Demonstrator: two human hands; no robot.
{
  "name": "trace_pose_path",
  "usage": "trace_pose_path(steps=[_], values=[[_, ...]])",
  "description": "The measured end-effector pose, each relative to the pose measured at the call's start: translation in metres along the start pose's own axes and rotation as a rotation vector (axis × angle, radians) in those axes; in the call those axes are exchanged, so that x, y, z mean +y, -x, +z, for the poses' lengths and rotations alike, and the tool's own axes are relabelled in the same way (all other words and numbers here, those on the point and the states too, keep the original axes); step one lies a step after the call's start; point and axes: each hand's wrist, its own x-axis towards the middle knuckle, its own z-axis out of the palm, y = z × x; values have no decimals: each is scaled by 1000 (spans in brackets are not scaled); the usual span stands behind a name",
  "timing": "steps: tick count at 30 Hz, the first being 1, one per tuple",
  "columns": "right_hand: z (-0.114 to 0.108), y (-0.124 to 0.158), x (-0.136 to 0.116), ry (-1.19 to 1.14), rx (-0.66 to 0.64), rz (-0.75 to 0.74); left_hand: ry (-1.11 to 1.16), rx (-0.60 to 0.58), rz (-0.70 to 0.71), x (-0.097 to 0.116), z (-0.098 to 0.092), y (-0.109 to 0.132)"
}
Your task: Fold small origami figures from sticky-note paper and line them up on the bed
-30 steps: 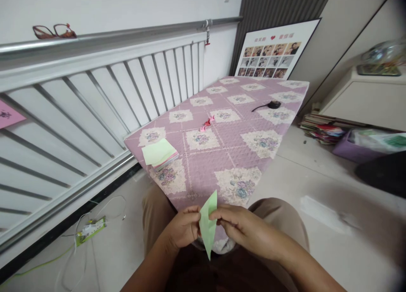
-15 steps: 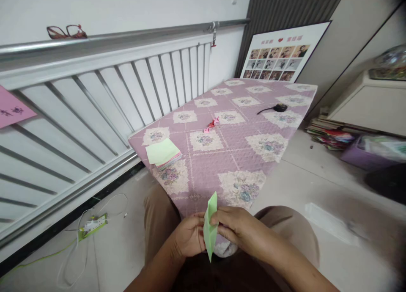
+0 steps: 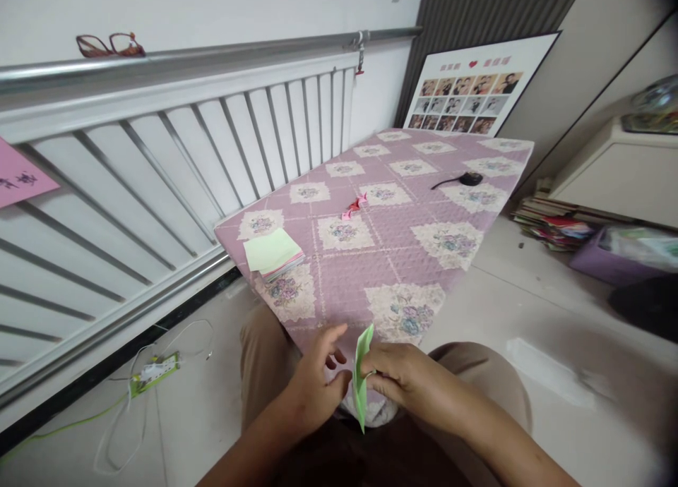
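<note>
A folded light-green sheet of paper (image 3: 361, 385) stands on edge over the near corner of the table, seen almost side-on. My right hand (image 3: 398, 375) pinches it from the right between thumb and fingers. Just left of the paper, my left hand (image 3: 324, 377) has its fingers apart, with the thumb close to the paper; whether it touches I cannot tell. A stack of coloured paper (image 3: 274, 253), pale green on top, lies at the table's left edge. Farther back lie small pink and red folded paper pieces (image 3: 354, 206).
The table (image 3: 344, 282) has a purple flowered cloth. A black object with a strap (image 3: 470, 179) lies on its right side. Along the left runs a white radiator (image 3: 174, 162), with glasses (image 3: 110, 46) on the pipe above. A power strip (image 3: 155, 373) lies on the floor.
My left hand has let go of the green paper and spread its fingers to the left. The paper, in my right hand, has shifted slightly right.
</note>
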Motion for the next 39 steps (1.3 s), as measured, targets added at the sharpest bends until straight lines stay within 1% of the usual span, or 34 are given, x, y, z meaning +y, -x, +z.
trace_pose_path(steps=[1,3,4,6,9,11,13,16,18,21,24,28,33,37,39], values=[[0,0,0,-12,-9,8,-81,-32,117,4,-4,0],[1,1,-1,-40,-35,26,-191,-182,346,11,-12,-3],[1,1,-1,-51,-46,35,-233,-232,408,15,-15,-5],[2,2,-1,-69,-53,48,-276,-297,442,21,-21,-9],[2,6,0,-107,-30,59,-274,-329,422,28,-25,-16],[0,9,1,-140,-18,71,-254,-329,418,33,-27,-19],[-2,12,0,-186,-15,94,-210,-338,418,38,-28,-21],[-6,14,-1,-281,-22,141,-120,-385,392,44,-32,-26],[-8,15,-1,-390,-41,178,-52,-430,359,46,-35,-29],[-7,16,2,-612,-61,242,52,-504,295,45,-40,-34],[-5,17,8,-737,-31,269,119,-548,248,43,-45,-38],[-5,16,14,-747,26,251,132,-554,230,41,-51,-41],[-8,13,12,-666,107,221,78,-549,177,42,-58,-44],[-5,10,13,-587,193,272,-19,-479,162,45,-59,-44],[-3,8,14,-538,259,299,-38,-436,118,42,-57,-43]])
